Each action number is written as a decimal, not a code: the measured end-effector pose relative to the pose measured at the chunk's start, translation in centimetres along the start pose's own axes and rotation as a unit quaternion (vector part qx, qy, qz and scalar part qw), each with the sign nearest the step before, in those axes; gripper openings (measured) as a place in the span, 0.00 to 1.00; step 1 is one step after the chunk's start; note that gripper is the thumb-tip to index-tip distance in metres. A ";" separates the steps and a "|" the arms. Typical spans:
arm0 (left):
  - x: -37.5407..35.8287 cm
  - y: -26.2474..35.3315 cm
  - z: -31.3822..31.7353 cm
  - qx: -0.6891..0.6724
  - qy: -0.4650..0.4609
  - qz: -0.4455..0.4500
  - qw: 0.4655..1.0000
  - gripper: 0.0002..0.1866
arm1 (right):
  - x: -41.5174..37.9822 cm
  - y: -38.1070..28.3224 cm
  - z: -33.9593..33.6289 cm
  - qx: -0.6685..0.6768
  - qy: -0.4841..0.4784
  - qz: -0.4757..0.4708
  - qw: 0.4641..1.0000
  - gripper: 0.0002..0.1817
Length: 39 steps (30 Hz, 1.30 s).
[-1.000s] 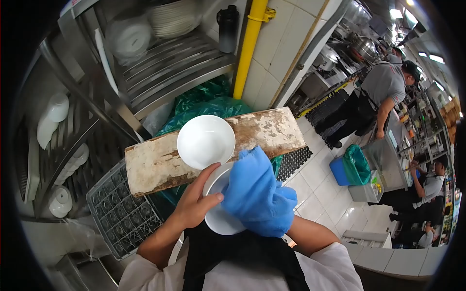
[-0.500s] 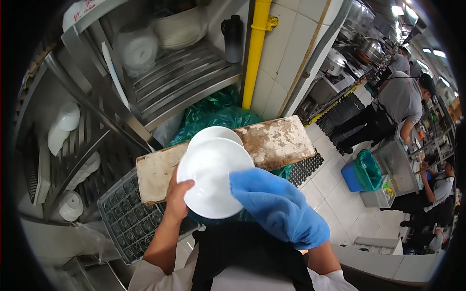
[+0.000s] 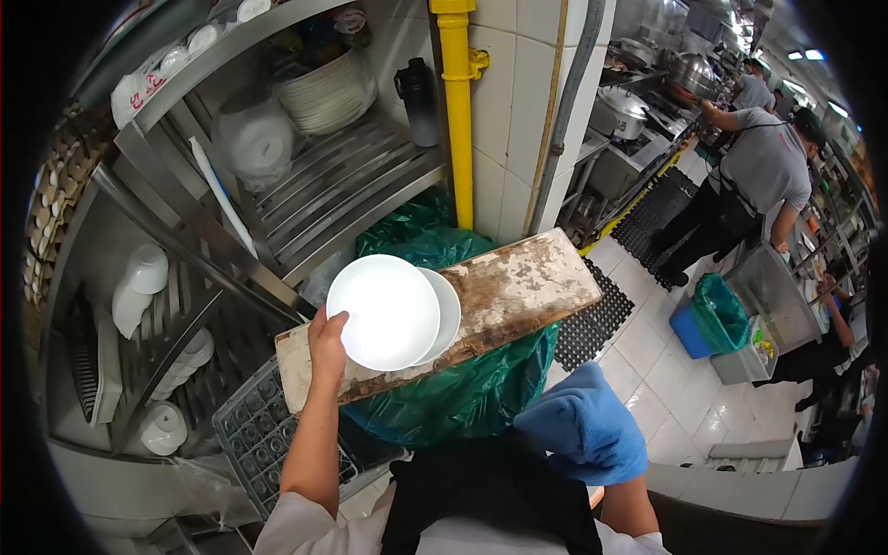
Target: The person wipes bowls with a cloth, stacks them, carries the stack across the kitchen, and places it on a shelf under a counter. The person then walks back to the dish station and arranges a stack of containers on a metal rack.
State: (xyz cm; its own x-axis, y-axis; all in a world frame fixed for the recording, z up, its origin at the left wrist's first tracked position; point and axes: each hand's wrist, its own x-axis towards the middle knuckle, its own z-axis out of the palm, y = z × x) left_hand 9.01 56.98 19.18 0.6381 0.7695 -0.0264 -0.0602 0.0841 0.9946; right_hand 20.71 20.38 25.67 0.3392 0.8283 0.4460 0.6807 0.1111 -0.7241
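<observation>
A white round plate (image 3: 384, 312) is gripped at its left edge by my left hand (image 3: 327, 347), with the thumb on top of the rim. It overlaps a second white plate (image 3: 449, 317), which lies on a worn wooden board (image 3: 523, 273). To the lower right, a blue cloth (image 3: 585, 427) is bunched over my right hand and hides its fingers. Only my right forearm (image 3: 631, 504) shows below the cloth, which hangs apart from the plates.
Under the board is a green plastic bag (image 3: 481, 388), beside a grey rack (image 3: 254, 430). Metal shelves (image 3: 347, 171) with stacked dishes stand at the left. A yellow pipe (image 3: 455, 120) runs up the wall. At the right are a blue bin (image 3: 694, 333) and co-workers (image 3: 763, 166).
My left hand has moved the plate up and left, over the board. My right hand has drawn the blue cloth off the plate, down and to the right. The camera view has shifted slightly.
</observation>
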 end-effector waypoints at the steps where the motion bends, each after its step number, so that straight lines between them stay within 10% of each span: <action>1: 0.3 -0.3 0.0 0.019 -0.004 -0.006 1.000 0.24 | 0.1 0.0 0.0 -0.019 0.007 0.003 1.000 0.11; 20: 1.8 -4.2 1.2 0.073 -0.012 -0.119 0.990 0.19 | 3.2 -0.7 0.6 -0.170 -0.093 -0.021 0.981 0.10; 25: 2.8 -5.4 0.6 0.109 -0.013 -0.162 0.981 0.19 | 4.5 -0.4 2.0 -0.145 0.026 -0.072 0.986 0.24; 28: 3.5 -7.3 0.1 0.121 -0.026 -0.161 0.979 0.20 | 4.6 -1.4 0.9 -0.068 -0.092 0.031 0.993 0.32; 30: 3.5 -8.5 -0.2 0.290 0.008 0.009 0.957 0.20 | 4.4 -1.2 0.9 -0.109 -0.065 -0.003 0.992 0.34; 39: -1.9 -4.0 2.5 0.357 0.117 0.079 0.923 0.29 | 4.9 -0.6 -0.6 -0.048 -0.124 -0.014 0.991 0.38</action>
State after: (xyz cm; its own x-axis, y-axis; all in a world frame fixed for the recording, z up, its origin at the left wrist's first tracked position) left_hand 10.00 53.59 15.52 0.4759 0.8592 0.1880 0.4365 -0.4163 0.7976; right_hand 22.42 24.06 28.61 0.1574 0.9367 0.3128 0.7503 0.0925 -0.6546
